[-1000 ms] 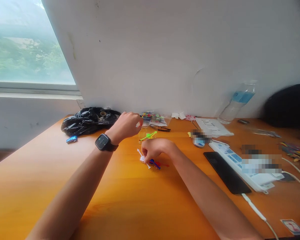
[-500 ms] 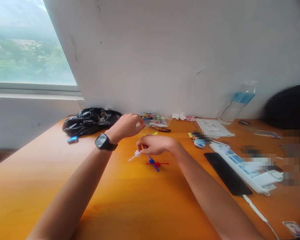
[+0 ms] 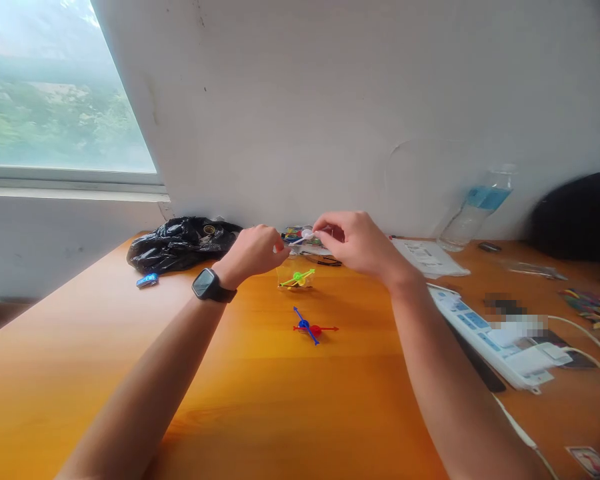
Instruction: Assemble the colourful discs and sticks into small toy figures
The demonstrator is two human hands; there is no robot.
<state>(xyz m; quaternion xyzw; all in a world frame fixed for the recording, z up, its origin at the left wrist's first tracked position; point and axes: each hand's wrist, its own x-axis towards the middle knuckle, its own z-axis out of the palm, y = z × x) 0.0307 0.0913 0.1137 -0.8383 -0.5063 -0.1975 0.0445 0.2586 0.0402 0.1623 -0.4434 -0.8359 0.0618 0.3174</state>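
My right hand (image 3: 355, 243) pinches a white arrow spinner (image 3: 307, 234), raised above the table in front of the wall. Beside it, my left hand (image 3: 255, 250), with a black watch on the wrist, is closed on the top of a small clear plastic bag (image 3: 281, 275). A green arrow spinner (image 3: 299, 277) shows in the bag, with a yellow one partly behind it. Nearer me on the table lie a blue arrow spinner (image 3: 304, 325) and a red arrow spinner (image 3: 325, 329), the blue one crossing over the red.
A black plastic bag (image 3: 175, 247) and a small blue packet (image 3: 147, 281) lie at the back left. On the right are a white power strip (image 3: 473, 327), a dark phone partly behind my forearm, papers (image 3: 430, 257) and a leaning clear bottle (image 3: 480, 207).
My right hand has lifted the white spinner from low over the table up beside my left hand. The green and yellow spinners in the clear bag have come into view.
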